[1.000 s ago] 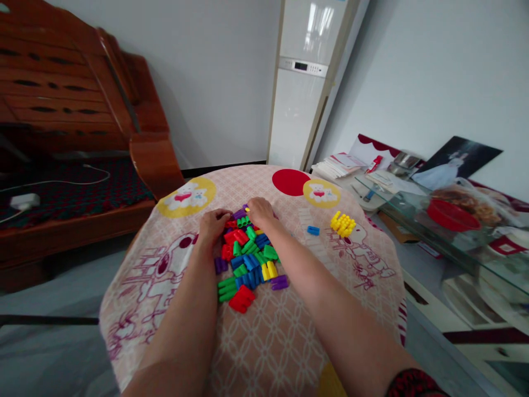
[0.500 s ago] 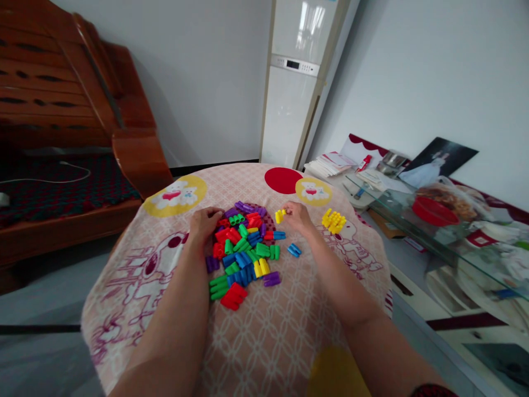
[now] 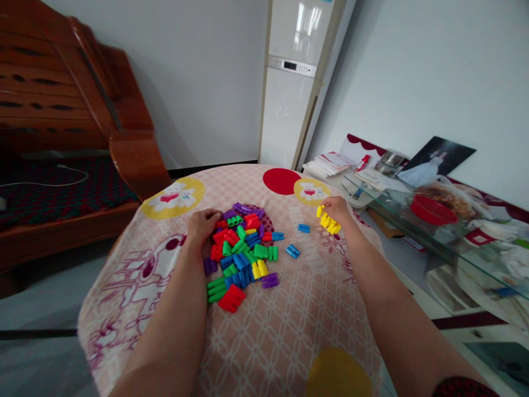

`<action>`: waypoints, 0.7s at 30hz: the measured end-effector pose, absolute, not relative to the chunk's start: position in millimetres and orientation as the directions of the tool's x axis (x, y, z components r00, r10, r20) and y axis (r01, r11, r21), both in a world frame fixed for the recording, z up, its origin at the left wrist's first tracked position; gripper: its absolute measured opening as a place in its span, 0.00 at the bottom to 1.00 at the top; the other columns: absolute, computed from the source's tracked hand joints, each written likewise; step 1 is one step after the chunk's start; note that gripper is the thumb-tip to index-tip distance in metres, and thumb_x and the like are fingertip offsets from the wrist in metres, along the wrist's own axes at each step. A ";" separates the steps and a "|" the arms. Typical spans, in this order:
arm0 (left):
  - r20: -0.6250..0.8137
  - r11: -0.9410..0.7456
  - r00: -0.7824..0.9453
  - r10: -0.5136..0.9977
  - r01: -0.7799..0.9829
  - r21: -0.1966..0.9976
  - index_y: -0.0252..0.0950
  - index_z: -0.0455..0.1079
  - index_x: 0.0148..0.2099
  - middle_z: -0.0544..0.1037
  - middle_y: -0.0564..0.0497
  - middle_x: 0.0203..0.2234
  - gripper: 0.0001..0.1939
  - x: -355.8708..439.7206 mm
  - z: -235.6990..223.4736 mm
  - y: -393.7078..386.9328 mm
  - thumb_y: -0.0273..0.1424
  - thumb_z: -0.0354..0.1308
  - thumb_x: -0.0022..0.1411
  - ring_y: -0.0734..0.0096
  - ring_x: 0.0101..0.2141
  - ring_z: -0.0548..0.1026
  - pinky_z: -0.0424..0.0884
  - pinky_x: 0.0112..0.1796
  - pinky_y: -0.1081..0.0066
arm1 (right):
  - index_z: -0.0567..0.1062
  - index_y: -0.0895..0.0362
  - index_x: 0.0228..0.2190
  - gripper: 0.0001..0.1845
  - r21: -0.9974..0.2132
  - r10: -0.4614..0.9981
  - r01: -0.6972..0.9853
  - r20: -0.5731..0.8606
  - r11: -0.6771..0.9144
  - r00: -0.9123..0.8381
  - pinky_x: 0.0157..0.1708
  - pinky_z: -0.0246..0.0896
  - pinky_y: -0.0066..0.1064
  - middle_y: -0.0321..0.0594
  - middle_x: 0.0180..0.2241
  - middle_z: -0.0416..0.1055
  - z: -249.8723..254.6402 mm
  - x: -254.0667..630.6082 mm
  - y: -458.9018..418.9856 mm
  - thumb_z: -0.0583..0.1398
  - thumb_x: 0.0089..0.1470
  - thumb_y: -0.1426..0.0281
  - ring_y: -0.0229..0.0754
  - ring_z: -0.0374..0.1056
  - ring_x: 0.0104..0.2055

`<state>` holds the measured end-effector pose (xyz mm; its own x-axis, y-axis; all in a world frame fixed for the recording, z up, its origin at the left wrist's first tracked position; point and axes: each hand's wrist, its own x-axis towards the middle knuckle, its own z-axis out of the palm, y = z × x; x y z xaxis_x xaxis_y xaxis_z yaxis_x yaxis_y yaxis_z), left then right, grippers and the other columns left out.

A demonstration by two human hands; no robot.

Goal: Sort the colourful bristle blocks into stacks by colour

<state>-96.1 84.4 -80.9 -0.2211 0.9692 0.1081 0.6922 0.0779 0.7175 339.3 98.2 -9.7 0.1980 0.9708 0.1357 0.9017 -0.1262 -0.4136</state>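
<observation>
My left hand (image 3: 202, 223) rests at the left edge of a heap of plastic building blocks (image 3: 237, 247), fingertips near red and purple pieces. Its fingers look loosely stretched, with no block visible in them. On the right side of the table, my right hand (image 3: 336, 208) pinches a yellow block (image 3: 320, 211). Just below its fingers lies a small group of yellow blocks (image 3: 330, 225). Whether the held piece touches that group I cannot tell. Two blue blocks (image 3: 293, 251) lie apart between the heap and the yellow group. Green, red, blue, purple and yellow pieces mix in the heap.
A patterned cloth (image 3: 264, 336) covers the round table. To the right is a glass-topped stand (image 3: 384, 212) with papers, a red bowl (image 3: 433, 210) and bags. A wooden bench (image 3: 136, 160) stands at the left, a tall white air conditioner (image 3: 285, 116) behind.
My right hand has moved right with the yellow block, from beside the heap to the yellow group. A blue block now shows where that hand was. My left hand has barely moved.
</observation>
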 end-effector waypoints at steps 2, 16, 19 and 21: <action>0.104 0.083 -0.220 0.970 0.701 0.709 0.36 0.80 0.47 0.84 0.47 0.38 0.20 -96.5 -80.5 84.7 0.37 0.54 0.58 0.62 0.37 0.78 0.71 0.40 0.69 | 0.83 0.57 0.39 0.17 -0.395 0.969 0.902 0.091 -0.175 0.228 0.29 0.63 0.24 0.41 0.35 0.81 -12.1 339.8 99.0 0.58 0.48 0.76 0.39 0.74 0.31; 0.093 0.085 -0.225 0.970 0.669 0.738 0.36 0.80 0.47 0.84 0.46 0.38 0.20 -95.8 -79.8 83.5 0.36 0.54 0.57 0.61 0.39 0.79 0.71 0.40 0.70 | 0.84 0.58 0.34 0.18 -0.363 0.950 0.932 0.297 0.017 0.098 0.46 0.66 0.32 0.43 0.36 0.81 -10.7 320.0 92.1 0.55 0.50 0.78 0.45 0.75 0.43; 0.082 0.096 -0.230 0.970 0.667 0.739 0.36 0.80 0.47 0.84 0.47 0.39 0.20 -95.0 -78.6 82.8 0.36 0.54 0.57 0.62 0.40 0.79 0.70 0.40 0.71 | 0.83 0.58 0.35 0.16 -0.401 0.928 0.886 0.363 0.234 -0.081 0.48 0.64 0.31 0.43 0.38 0.81 -6.3 284.5 71.3 0.57 0.51 0.78 0.44 0.74 0.44; 0.079 0.105 -0.239 0.968 0.670 0.735 0.35 0.80 0.46 0.84 0.47 0.38 0.20 -94.2 -77.4 81.8 0.36 0.54 0.57 0.62 0.40 0.79 0.70 0.40 0.71 | 0.83 0.58 0.36 0.13 -0.469 0.921 0.808 0.320 0.358 -0.223 0.41 0.64 0.29 0.41 0.35 0.80 -7.1 253.6 47.6 0.58 0.54 0.74 0.42 0.74 0.38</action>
